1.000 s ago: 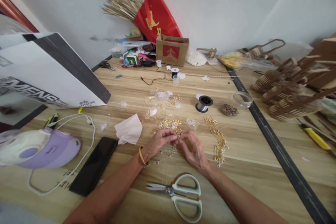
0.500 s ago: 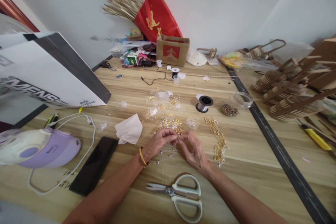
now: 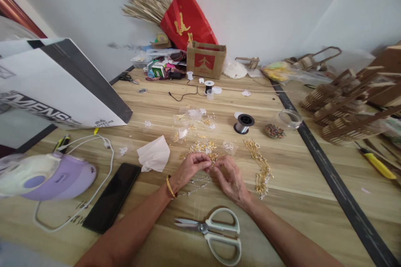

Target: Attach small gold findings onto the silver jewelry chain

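Note:
My left hand (image 3: 194, 167) and my right hand (image 3: 229, 177) meet fingertip to fingertip, both pinched, just in front of a pile of gold and silver beads (image 3: 203, 147). What lies between the fingertips is too small to make out. A silver beaded chain (image 3: 198, 187) rests on the table beneath my left hand and runs back toward the gold bracelet (image 3: 170, 187) on that wrist. Scissors with white handles (image 3: 209, 233) lie partly spread below both hands. To the right of my right hand are several gold chains (image 3: 259, 167).
A spool of wire (image 3: 243, 124) stands behind a dish of mixed beads (image 3: 275, 131). On the left are a tissue (image 3: 153, 154), a black phone (image 3: 112, 198), a purple and white device (image 3: 59, 175) with a white cable, and a large box (image 3: 69, 87). Woven baskets (image 3: 341, 112) crowd the right.

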`<control>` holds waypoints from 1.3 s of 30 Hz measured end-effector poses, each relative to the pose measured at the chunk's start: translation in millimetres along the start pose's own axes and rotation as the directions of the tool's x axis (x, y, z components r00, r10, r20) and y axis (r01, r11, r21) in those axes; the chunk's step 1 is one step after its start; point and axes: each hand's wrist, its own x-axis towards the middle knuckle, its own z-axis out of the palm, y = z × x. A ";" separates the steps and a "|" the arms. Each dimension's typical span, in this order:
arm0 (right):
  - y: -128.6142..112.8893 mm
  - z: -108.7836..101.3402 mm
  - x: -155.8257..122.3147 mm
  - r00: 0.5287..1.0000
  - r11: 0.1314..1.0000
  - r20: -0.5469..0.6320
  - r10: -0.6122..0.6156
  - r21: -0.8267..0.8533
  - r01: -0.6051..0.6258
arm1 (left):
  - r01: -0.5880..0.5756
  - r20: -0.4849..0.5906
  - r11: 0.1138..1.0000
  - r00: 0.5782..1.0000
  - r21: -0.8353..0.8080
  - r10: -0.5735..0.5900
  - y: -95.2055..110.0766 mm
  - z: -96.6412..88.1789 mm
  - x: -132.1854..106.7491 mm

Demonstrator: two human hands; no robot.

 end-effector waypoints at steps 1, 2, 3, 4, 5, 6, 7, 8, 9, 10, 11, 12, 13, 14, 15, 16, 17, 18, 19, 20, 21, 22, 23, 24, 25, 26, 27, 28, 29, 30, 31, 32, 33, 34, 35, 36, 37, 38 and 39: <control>-0.1 0.0 0.1 1.000 1.000 -0.001 0.002 -0.001 -0.002 | 0.004 -0.006 1.000 1.000 0.012 -0.004 1.2 0.4 -0.3; -0.1 -0.1 0.1 1.000 1.000 -0.001 0.003 -0.002 -0.003 | 0.007 -0.013 1.000 1.000 0.021 -0.007 2.5 0.9 -0.6; 0.0 -0.1 0.1 1.000 1.000 -0.001 0.002 -0.002 -0.002 | 0.010 -0.017 1.000 1.000 0.028 -0.010 3.7 1.5 -0.8; 0.3 -0.1 0.0 1.000 1.000 0.000 0.000 -0.002 0.000 | 0.013 -0.020 0.999 1.000 0.031 -0.012 5.0 2.0 -1.0; 0.6 -0.1 -0.1 1.000 1.000 0.002 -0.002 -0.003 0.002 | 0.015 -0.023 0.999 1.000 0.034 -0.015 6.2 2.6 -1.2; 1.0 0.0 -0.2 1.000 1.000 0.003 -0.005 -0.003 0.005 | 0.016 -0.024 0.999 1.000 0.037 -0.016 7.2 3.1 -1.3; 1.4 0.0 -0.3 1.000 1.000 0.006 -0.006 -0.004 0.007 | 0.016 -0.025 0.999 1.000 0.038 -0.016 7.9 3.5 -1.5; 1.7 0.0 -0.4 1.000 1.000 0.008 -0.007 -0.005 0.007 | 0.016 -0.025 0.999 1.000 0.039 -0.015 8.4 3.7 -1.7; 1.9 0.1 -0.5 1.000 1.000 0.007 -0.006 -0.006 0.006 | 0.015 -0.024 0.999 1.000 0.040 -0.014 8.6 3.9 -1.9; 2.1 0.1 -0.6 1.000 1.000 0.006 -0.004 -0.005 0.004 | 0.013 -0.020 0.999 1.000 0.041 -0.013 8.4 3.8 -2.1; 2.1 0.1 -0.6 1.000 1.000 0.006 -0.002 -0.005 0.002 | 0.012 -0.016 0.999 1.000 0.041 -0.012 8.1 3.7 -2.3; 2.0 0.2 -0.6 1.000 1.000 0.005 -0.001 -0.004 0.001 | 0.011 -0.011 0.999 1.000 0.041 -0.011 7.5 3.4 -2.3; 1.8 0.2 -0.5 1.000 1.000 0.005 0.001 -0.002 -0.001 | 0.009 -0.007 0.999 1.000 0.040 -0.009 6.8 2.9 -2.3; 1.6 0.1 -0.4 1.000 1.000 0.006 0.002 0.000 -0.002 | 0.008 -0.004 0.999 1.000 0.038 -0.008 6.0 2.4 -2.3; 1.3 0.1 -0.3 1.000 1.000 0.008 0.002 0.002 -0.002 | 0.006 0.000 0.999 1.000 0.036 -0.006 5.2 1.9 -2.1; 1.0 0.0 -0.2 1.000 1.000 0.009 0.002 0.003 -0.002 | 0.006 0.004 0.999 1.000 0.033 -0.006 4.3 1.3 -2.0; 0.7 -0.1 -0.1 1.000 1.000 0.009 0.002 0.005 -0.002 | 0.005 0.006 1.000 1.000 0.029 -0.005 3.4 0.8 -1.7; 0.6 -0.1 0.0 1.000 1.000 0.008 0.002 0.006 -0.002 | 0.004 0.010 1.000 1.000 0.024 -0.004 2.5 0.3 -1.5; 0.5 -0.2 0.0 1.000 1.000 0.009 0.003 0.006 -0.003 | 0.003 0.014 1.000 1.000 0.019 -0.003 1.7 -0.1 -1.2; 0.5 -0.2 0.0 1.000 1.000 0.010 0.005 0.007 -0.005 | 0.003 0.017 1.000 1.000 0.014 -0.003 0.9 -0.4 -1.0; 0.6 -0.2 0.0 1.000 1.000 0.012 0.006 0.008 -0.006 | 0.003 0.019 1.000 1.000 0.010 -0.003 0.1 -0.6 -0.8; 0.8 -0.2 -0.1 1.000 1.000 0.016 0.008 0.009 -0.008 | 0.003 0.019 1.000 1.000 0.006 -0.003 -0.6 -0.9 -0.6; 1.0 -0.1 -0.2 1.000 1.000 0.019 0.008 0.009 -0.008 | 0.004 0.019 1.000 1.000 0.004 -0.004 -1.2 -1.0 -0.5; 1.3 0.0 -0.3 1.000 1.000 0.020 0.008 0.010 -0.008 | 0.006 0.019 1.000 1.000 0.002 -0.006 -1.7 -1.2 -0.3; 1.6 0.1 -0.4 1.000 1.000 0.019 0.007 0.011 -0.007 | 0.006 0.016 1.000 1.000 0.001 -0.006 -2.1 -1.2 -0.3; 1.9 0.2 -0.5 1.000 1.000 0.016 0.005 0.010 -0.006 | 0.007 0.013 1.000 1.000 -0.001 -0.007 -2.4 -1.2 -0.2; 2.1 0.4 -0.6 1.000 1.000 0.015 0.003 0.009 -0.004 | 0.008 0.010 1.000 1.000 -0.005 -0.008 -2.5 -1.1 -0.1; 2.3 0.5 -0.7 1.000 1.000 0.014 0.001 0.007 -0.002 | 0.009 0.005 1.000 1.000 -0.007 -0.009 -2.4 -0.9 0.0; 2.4 0.6 -0.7 1.000 1.000 0.014 0.000 0.006 0.000 | 0.011 -0.002 1.000 1.000 -0.009 -0.011 -2.2 -0.5 0.0; 2.4 0.8 -0.7 1.000 1.000 0.015 -0.001 0.004 0.001 | 0.014 -0.009 1.000 1.000 -0.011 -0.014 -1.8 0.0 0.0; 2.3 0.9 -0.6 1.000 1.000 0.014 -0.002 0.003 0.002 | 0.016 -0.017 1.000 1.000 -0.011 -0.016 -1.3 0.5 0.1; 2.1 1.0 -0.5 1.000 1.000 0.011 -0.002 0.001 0.002 | 0.018 -0.024 1.000 1.000 -0.010 -0.018 -0.8 1.1 0.1; 1.8 1.1 -0.4 1.000 1.000 0.008 -0.002 -0.001 0.002 | 0.020 -0.031 1.000 0.999 -0.008 -0.020 -0.3 1.6 0.2; 1.6 1.1 -0.3 1.000 1.000 0.005 -0.001 -0.004 0.001 | 0.020 -0.036 1.000 0.999 -0.006 -0.020 -0.1 1.9 0.2; 1.3 1.1 -0.2 1.000 1.000 0.003 0.001 -0.007 -0.001 | 0.020 -0.041 1.000 0.999 -0.005 -0.020 -0.1 2.1 0.4; 1.1 1.1 -0.1 1.000 1.000 0.001 0.002 -0.008 -0.002 | 0.020 -0.044 1.000 0.999 -0.004 -0.020 -0.3 2.1 0.6; 1.0 1.1 -0.1 1.000 1.000 -0.001 0.004 -0.008 -0.004 | 0.019 -0.044 1.000 0.999 -0.003 -0.019 -0.7 1.9 0.8; 1.0 1.1 0.0 1.000 1.000 -0.002 0.005 -0.007 -0.005 | 0.017 -0.043 1.000 0.999 -0.002 -0.017 -1.2 1.6 1.0; 1.1 1.1 0.0 1.000 1.000 -0.002 0.006 -0.006 -0.006 | 0.014 -0.041 1.000 0.999 0.000 -0.014 -1.8 1.3 1.2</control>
